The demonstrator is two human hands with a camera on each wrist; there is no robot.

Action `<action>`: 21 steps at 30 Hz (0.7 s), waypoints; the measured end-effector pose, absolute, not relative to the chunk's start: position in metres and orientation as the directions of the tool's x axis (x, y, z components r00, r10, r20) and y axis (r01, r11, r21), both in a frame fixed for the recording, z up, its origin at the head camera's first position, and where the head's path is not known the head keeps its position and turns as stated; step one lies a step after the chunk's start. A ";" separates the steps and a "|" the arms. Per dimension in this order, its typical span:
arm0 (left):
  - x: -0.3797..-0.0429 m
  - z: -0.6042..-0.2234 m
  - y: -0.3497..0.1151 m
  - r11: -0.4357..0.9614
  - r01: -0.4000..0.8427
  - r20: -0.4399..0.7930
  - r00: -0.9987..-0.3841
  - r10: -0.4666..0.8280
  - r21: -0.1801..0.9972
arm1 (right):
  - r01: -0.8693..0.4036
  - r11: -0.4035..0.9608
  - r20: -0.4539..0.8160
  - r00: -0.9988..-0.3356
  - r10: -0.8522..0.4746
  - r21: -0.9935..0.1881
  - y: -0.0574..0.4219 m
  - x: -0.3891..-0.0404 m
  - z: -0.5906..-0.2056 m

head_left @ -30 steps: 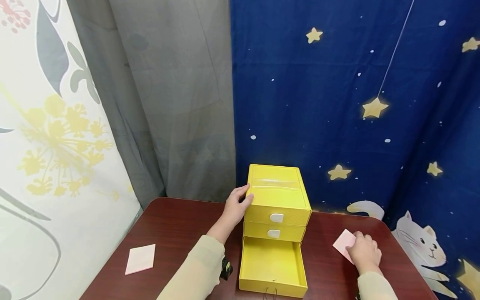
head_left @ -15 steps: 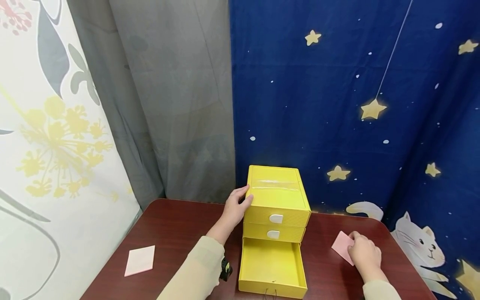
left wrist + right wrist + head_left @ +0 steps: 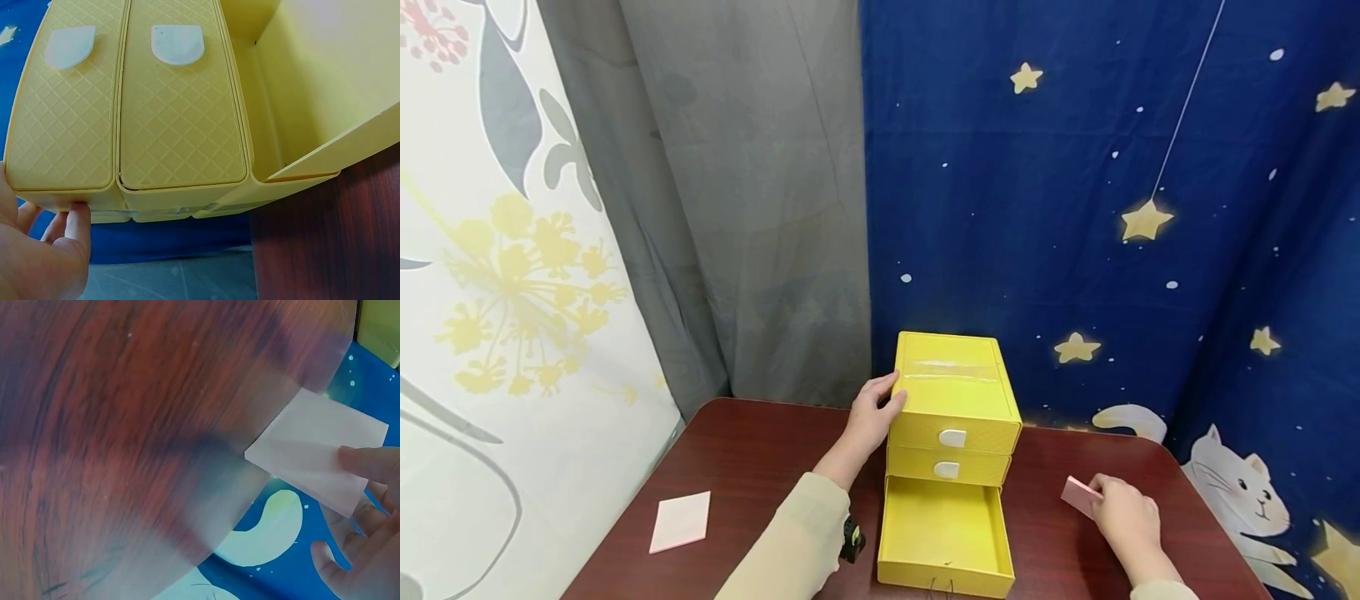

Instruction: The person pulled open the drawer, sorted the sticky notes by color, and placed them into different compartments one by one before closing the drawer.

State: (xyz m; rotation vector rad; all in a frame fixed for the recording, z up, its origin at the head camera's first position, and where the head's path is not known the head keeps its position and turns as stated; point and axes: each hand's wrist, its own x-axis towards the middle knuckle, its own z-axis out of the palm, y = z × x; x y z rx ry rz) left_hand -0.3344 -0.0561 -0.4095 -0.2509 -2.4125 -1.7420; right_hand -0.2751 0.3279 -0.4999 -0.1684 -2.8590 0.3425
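Note:
A yellow drawer box (image 3: 955,375) stands near the table's middle, its bottom drawer (image 3: 946,533) pulled out with nothing large inside. My left hand (image 3: 870,415) rests on the box's upper left side; in the left wrist view the fingertips (image 3: 79,215) touch that side, below the white tabs (image 3: 178,45) of the two closed drawers. Over the table's right part, my right hand (image 3: 1126,518) pinches a pink sticky note pad (image 3: 1081,497), tilted up from the table. In the right wrist view the thumb lies across the face of the pad (image 3: 319,450).
Another pale pink sticky note pad (image 3: 681,522) lies flat on the left part of the dark red-brown table (image 3: 760,467). Behind the table hang a grey curtain (image 3: 775,250) and a blue star-patterned curtain (image 3: 970,208).
My right hand has lifted the pink sticky note pad and tilted it from lying flat to standing more on edge. The left hand and the drawer box stay in place.

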 end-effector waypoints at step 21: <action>-0.336 -0.411 -0.056 0.299 0.240 0.236 -0.971 0.049 0.924 | -0.195 0.973 0.664 -0.745 -0.064 -0.125 0.305 -0.262 -0.498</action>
